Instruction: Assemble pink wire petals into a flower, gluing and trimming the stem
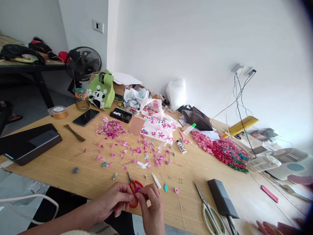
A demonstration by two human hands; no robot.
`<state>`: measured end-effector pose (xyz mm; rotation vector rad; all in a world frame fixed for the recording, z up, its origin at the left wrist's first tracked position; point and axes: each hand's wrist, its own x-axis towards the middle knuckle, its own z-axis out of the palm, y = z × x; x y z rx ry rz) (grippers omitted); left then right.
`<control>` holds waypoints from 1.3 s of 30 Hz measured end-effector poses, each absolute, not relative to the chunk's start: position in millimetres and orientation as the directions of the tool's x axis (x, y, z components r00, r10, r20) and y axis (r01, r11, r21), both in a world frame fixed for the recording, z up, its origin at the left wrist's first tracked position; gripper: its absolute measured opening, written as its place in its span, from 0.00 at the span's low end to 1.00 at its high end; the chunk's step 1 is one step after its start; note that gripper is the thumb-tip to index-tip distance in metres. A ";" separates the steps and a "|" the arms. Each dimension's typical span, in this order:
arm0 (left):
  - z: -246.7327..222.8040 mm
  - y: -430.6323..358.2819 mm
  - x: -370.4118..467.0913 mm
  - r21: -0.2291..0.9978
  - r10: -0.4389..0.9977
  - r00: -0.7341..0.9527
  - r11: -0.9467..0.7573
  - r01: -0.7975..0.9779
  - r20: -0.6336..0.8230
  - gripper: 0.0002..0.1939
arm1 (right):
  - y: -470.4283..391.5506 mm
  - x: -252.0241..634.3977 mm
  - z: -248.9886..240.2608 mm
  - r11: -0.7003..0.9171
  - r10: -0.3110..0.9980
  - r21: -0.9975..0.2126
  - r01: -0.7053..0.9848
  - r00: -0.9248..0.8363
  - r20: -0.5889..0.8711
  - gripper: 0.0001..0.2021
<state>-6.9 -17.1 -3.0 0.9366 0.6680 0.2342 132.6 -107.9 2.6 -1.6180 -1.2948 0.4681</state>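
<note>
Near the table's front edge, my left hand (pixel 116 198) is closed in a pinch, its thumb and forefinger together. What they hold is too small to make out. My right hand (pixel 152 204) is pinched close beside it, its fingertips at a small purple-pink petal piece (pixel 137 189) that seems to be in its grip. Red-handled scissors (pixel 130 181) lie on the table just behind and under both hands, partly hidden by the fingers. A white tube (pixel 156 180), a teal leaf piece (pixel 165 187) and a pink ring on a thin stem (pixel 176 190) lie beyond the right hand.
Pink petals (pixel 111 128) are scattered across the wooden table (pixel 93 173). Pale-handled scissors (pixel 210 213) and a dark grey box (pixel 222 197) lie right. Red-pink flower clusters (pixel 220 150), a bottle (pixel 181 147) and a phone (pixel 86 117) lie farther back. Another person's hand (pixel 267 227) shows lower right.
</note>
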 end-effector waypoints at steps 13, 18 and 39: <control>-0.4 -19.1 -20.8 0.825 0.388 0.837 0.551 0.125 -0.385 0.10 | -110.3 139.9 -13.1 -0.127 0.973 -0.962 -0.242 0.159 -0.169 0.16; -5.7 -19.6 -34.5 0.840 0.433 0.822 0.534 0.095 -0.369 0.09 | -101.8 128.7 -18.6 -0.192 0.970 -0.951 -0.243 0.099 -0.221 0.16; 1.1 -4.3 -94.1 0.948 0.844 0.474 0.113 0.297 -0.249 0.09 | -29.1 68.1 -0.8 -0.233 0.970 -0.968 -0.095 0.045 -0.238 0.15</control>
